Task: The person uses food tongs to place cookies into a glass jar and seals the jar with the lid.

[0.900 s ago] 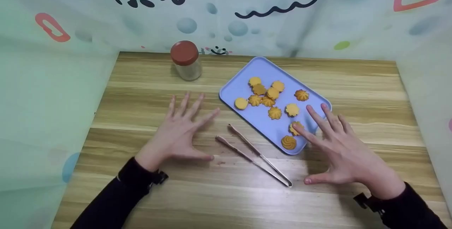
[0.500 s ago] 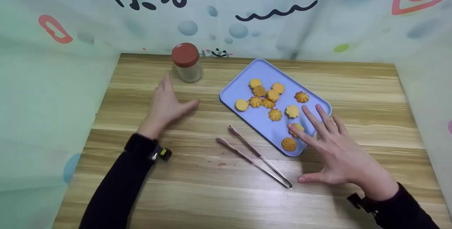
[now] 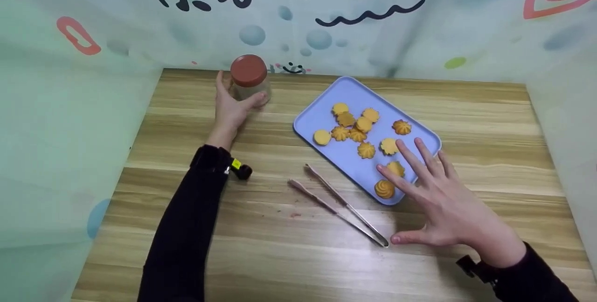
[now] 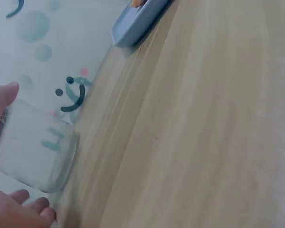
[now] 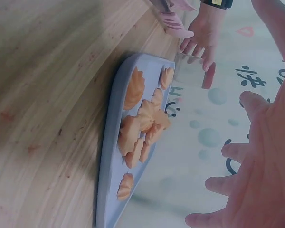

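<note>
A clear jar (image 3: 248, 78) with a red lid stands at the table's back left. My left hand (image 3: 232, 102) curls round it, thumb on its front and fingers behind; the left wrist view shows the jar (image 4: 35, 152) between thumb and fingers. My right hand (image 3: 419, 185) lies open with fingers spread over the near right end of a blue tray (image 3: 326, 106) of several orange cookies (image 3: 357, 127). Pink-tipped metal tongs (image 3: 346, 206) lie on the table between my hands, their joint next to my right thumb. The right wrist view shows the tray (image 5: 115, 142) and the cookies (image 5: 142, 118).
The wooden table (image 3: 466, 106) is walled on three sides by a printed cloth backdrop (image 3: 419, 36). The tray sits diagonally right of centre. Bare wood lies along the front edge and the far right.
My left hand has moved from the table's middle back to the jar and closed round it. The right hand has stayed by the tray's near end.
</note>
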Tool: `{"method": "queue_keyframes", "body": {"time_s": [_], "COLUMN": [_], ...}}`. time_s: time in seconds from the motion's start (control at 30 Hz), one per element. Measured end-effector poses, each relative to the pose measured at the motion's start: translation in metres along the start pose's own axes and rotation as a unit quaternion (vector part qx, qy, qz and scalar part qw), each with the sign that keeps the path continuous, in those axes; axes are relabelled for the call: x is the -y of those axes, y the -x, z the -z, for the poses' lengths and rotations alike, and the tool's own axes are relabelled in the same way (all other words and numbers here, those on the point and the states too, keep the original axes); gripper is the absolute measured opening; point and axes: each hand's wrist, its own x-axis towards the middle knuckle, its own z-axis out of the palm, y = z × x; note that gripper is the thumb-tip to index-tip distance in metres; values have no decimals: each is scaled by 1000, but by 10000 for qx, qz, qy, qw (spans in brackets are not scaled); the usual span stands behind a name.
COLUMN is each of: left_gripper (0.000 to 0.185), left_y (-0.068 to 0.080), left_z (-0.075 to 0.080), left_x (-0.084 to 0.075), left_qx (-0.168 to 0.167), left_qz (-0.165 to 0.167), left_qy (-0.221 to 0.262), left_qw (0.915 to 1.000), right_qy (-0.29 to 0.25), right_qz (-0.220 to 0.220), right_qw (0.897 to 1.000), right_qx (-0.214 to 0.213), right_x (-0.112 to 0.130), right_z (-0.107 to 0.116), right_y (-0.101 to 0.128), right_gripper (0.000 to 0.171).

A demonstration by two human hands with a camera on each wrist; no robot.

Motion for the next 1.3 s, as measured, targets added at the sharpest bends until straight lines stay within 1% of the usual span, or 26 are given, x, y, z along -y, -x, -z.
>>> {"method": "queue_keyframes", "body": {"time_s": [0.1, 0.2, 0.3, 0.4, 0.47, 0.57, 0.63, 0.7, 0.77, 0.87, 0.97, 1.0, 1.03, 1.1, 1.2, 1.3], "left_gripper": [129, 121, 109, 94, 86, 81, 81, 84, 86, 89, 92, 93, 94, 95, 94, 95], "left_y": [0, 1, 1, 0, 0, 3, 7, 16, 27, 49, 73, 80, 88, 103, 124, 142], "left_z": [-4, -7, -8, -6, -4, -2, -2, -3, -5, -11, -20, -23, -26, -32, -40, -45], "left_x": [-7, -12, -15, -15, -15, -17, -20, -27, -34, -45, -54, -57, -60, -65, -71, -77], "left_qx": [79, 178, 238, 248, 270, 370, 503, 670, 867, 1146, 1493, 1624, 1773, 2021, 2225, 2282], "left_qz": [-153, -352, -343, -316, -284, -174, -182, -329, -600, -1189, -1740, -1901, -2034, -2197, -2472, -2805], "left_qy": [269, 352, 289, 195, 218, 327, 506, 686, 850, 1077, 1290, 1384, 1482, 1554, 1380, 1026], "left_qw": [9995, 9986, 9987, 9990, 9990, 9986, 9973, 9948, 9908, 9804, 9648, 9583, 9514, 9417, 9329, 9267], "right_qy": [47, 71, 57, 0, -12, 24, 68, 100, 100, 47, 34, 27, 22, -41, -144, -210], "right_qz": [-42, -59, -40, -20, -7, -8, -19, -34, -39, -20, 22, 36, 48, 84, 67, -9], "right_qw": [10000, 9999, 10000, 10000, 10000, 10000, 10000, 9999, 9999, 9997, 9989, 9985, 9979, 9958, 9918, 9874], "right_qx": [34, 46, 33, -5, -54, -72, -50, -57, -114, -259, -460, -545, -645, -911, -1266, -1568], "right_x": [-1, -2, -2, -2, -2, -3, -3, -4, -5, -8, -9, -9, -9, -7, -3, 4], "right_z": [-1, -1, 0, 1, 3, 5, 6, 7, 9, 13, 17, 18, 20, 23, 29, 35], "right_y": [1, 1, 0, -1, -2, -4, -5, -7, -8, -12, -21, -25, -29, -38, -53, -67], "right_gripper": [121, 121, 121, 121, 121, 121, 121, 120, 119, 114, 109, 107, 105, 103, 102, 106]}}
